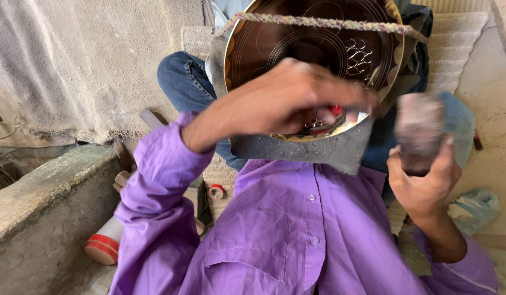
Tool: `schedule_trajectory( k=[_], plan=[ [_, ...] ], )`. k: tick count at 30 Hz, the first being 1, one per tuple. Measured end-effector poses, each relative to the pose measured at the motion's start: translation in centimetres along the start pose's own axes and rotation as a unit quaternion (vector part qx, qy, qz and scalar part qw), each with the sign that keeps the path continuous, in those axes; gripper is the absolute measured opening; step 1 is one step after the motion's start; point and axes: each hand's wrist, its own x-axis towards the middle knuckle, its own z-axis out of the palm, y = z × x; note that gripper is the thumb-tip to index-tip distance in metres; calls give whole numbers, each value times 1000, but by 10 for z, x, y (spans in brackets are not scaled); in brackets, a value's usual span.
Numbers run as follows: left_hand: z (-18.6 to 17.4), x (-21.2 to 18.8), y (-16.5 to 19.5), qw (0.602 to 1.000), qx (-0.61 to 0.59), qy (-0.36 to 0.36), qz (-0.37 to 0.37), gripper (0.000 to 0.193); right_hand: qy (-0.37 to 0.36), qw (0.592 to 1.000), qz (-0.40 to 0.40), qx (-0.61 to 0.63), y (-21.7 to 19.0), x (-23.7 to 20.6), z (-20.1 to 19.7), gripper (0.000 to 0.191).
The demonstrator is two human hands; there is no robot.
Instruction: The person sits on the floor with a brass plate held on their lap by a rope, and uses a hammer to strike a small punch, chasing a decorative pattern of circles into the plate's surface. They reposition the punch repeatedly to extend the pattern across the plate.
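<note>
Grey concrete forms a ledge (39, 191) at the lower left of the frame, with a worn cloth (94, 65) hanging behind it at the upper left. Below the ledge a white cylinder with a red end (102, 245) lies on the ground, and a small red-and-white spool (216, 191) sits just right of it.

A purple sleeve (154, 186) rises from the lower left toward the centre, the forearm angled up and to the right. The left hand (285, 101) is bent at the wrist, knuckles toward the camera, its fingers curled and pinching a small red-tipped tool (336, 111) against the face of the brass plate (313, 43). The plate stands tilted in the upper centre, propped against denim-clad knees; engraved rings and looped patterns show on it. A braided cord (318, 23) crosses its upper part, and a dark grey pad (318, 150) lies beneath its lower edge.

At the right of the frame the right hand (425, 180) is raised from a bent arm, palm upward, fingers wrapped tightly about a blurred, brownish block-like mallet (419, 131), held clear of the plate, just beside its right rim. A pale blue crumpled bag (474, 210) lies at the lower right.
</note>
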Motion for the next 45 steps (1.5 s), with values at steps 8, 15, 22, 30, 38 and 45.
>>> schedule_trajectory(
  k=[8, 15, 22, 30, 38, 45],
  plan=[
    [18, -31, 22, 969, 42, 192, -148, 50, 14, 992, -8, -128, 3, 27, -10, 94],
    [16, -29, 13, 981, 84, 137, -104, 53, -46, 994, 73, 67, 2, 52, -39, 70],
    [17, -31, 15, 981, 80, 143, -101, 56, -141, 986, 57, 69, -2, 90, -51, 40],
    [48, -37, 36, 923, 128, 294, -213, 47, -203, 978, -15, 35, -4, 149, -51, 74],
    [78, -35, 45, 847, 101, 444, -274, 45, -307, 951, -11, 36, 9, 187, -53, 65],
    [82, -39, 42, 838, 101, 462, -273, 46, -315, 946, -74, 15, 8, 199, -50, 76]
  ],
)
